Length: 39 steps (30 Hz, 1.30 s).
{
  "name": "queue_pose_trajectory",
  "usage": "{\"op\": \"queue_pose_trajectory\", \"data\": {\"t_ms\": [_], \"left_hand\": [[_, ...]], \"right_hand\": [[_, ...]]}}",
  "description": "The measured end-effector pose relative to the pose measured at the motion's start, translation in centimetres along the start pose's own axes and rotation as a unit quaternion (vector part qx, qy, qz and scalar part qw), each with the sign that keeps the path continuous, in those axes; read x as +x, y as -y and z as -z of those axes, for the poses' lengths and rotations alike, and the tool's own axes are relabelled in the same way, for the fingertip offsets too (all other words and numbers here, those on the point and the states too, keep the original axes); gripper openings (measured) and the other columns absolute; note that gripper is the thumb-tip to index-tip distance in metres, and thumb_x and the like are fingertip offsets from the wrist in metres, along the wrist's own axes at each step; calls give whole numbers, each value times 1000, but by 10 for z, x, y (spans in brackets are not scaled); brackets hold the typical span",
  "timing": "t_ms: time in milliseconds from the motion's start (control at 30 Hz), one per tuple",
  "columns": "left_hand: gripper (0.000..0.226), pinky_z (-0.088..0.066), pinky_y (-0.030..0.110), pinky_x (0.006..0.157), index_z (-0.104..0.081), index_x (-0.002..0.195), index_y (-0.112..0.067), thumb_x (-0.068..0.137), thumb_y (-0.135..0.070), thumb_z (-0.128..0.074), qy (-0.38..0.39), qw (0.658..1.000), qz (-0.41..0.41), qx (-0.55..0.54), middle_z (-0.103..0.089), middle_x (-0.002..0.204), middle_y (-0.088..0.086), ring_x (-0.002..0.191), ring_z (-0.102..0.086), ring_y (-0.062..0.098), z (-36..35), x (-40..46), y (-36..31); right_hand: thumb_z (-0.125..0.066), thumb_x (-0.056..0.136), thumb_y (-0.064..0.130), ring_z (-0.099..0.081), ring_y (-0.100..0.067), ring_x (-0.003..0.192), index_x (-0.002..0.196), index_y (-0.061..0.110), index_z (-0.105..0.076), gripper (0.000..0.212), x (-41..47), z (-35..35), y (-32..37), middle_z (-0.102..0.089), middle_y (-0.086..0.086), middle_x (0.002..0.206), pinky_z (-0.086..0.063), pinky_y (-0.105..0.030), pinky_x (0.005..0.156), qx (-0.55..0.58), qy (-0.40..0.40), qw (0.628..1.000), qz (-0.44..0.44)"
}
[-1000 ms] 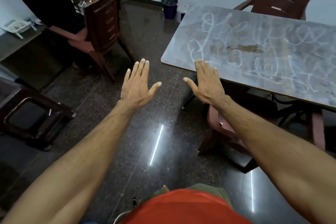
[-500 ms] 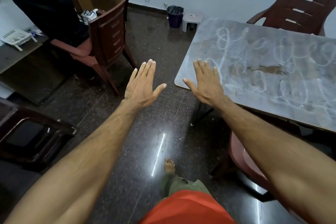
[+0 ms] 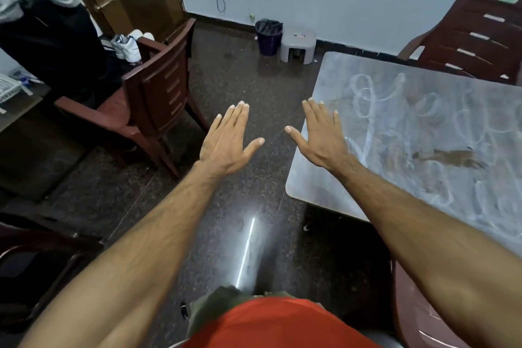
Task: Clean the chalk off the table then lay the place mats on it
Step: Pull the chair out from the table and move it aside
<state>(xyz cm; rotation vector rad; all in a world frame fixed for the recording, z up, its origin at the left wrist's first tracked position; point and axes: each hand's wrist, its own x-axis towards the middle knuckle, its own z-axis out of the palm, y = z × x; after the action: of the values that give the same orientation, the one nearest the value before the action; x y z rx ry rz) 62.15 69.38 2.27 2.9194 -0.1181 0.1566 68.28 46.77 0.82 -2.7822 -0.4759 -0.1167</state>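
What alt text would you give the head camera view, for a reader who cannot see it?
Two bare arms reach forward, the left hand and the right hand both open, flat and holding nothing. The right hand is at the near corner of a grey table covered with white chalk scribbles. Dark red chairs stand on the dark floor.

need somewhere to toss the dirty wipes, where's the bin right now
In the head view the dark bin stands on the floor against the far wall, top centre, right beside a small grey stool and beyond the table's far left corner.
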Motion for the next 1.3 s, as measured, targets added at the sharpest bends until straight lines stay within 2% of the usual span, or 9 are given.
{"op": "queue_pose_trajectory", "data": {"t_ms": [300,533,633,800,933,1133,1300], "left_hand": [[82,-7,39,122,-7,156,-11,96,-60,-35,10,998,-59,0,-6,164,3,151,-5,18,-16,136,66],[82,-7,40,121,-7,156,-10,96,-60,-34,26,991,-128,-6,-7,164,4,151,-6,20,2,248,122],[82,-8,40,121,-8,156,-10,96,-60,-35,27,987,-158,-9,-8,164,4,151,-7,20,6,294,136],[82,-8,40,122,-7,156,-11,96,-61,-33,37,978,-203,-10,-8,164,4,151,-7,20,-5,360,145],[82,-7,40,122,-6,156,-11,96,-61,-32,40,973,-226,-11,-6,164,4,151,-5,20,-21,411,145],[83,-6,39,122,-5,156,-11,96,-62,-32,54,972,-230,-10,-4,164,3,151,-4,19,-47,515,147],[83,-6,39,122,-6,156,-12,96,-63,-31,52,971,-234,-9,-5,164,2,151,-4,18,-52,612,145]], "right_hand": [[-29,94,72,-10,-25,152,157,15,-19,85,109,-30,-6,-16,-5,165,-5,-51,121,-35,-17,995,-87],[-27,93,73,-16,-27,150,154,13,-23,85,189,-35,-1,-22,-6,162,-12,-55,121,-39,-55,983,-168],[-26,93,73,-14,-26,151,155,14,-21,86,219,-37,0,-19,-5,163,-9,-53,121,-45,-54,978,-198],[-23,92,75,-13,-26,151,154,15,-22,87,262,-46,-11,-21,-5,163,-10,-54,121,-47,-66,968,-239],[-25,93,73,-10,-26,152,156,15,-19,86,299,-54,-28,-17,-6,164,-6,-52,122,-48,-58,962,-262],[-22,92,74,-6,-24,153,157,16,-16,88,392,-61,-79,-11,-5,166,-2,-51,122,-41,-47,958,-279],[-27,94,71,-6,-23,153,157,15,-18,85,472,-57,-122,-13,-5,165,-4,-51,121,-30,-50,956,-288]]}}
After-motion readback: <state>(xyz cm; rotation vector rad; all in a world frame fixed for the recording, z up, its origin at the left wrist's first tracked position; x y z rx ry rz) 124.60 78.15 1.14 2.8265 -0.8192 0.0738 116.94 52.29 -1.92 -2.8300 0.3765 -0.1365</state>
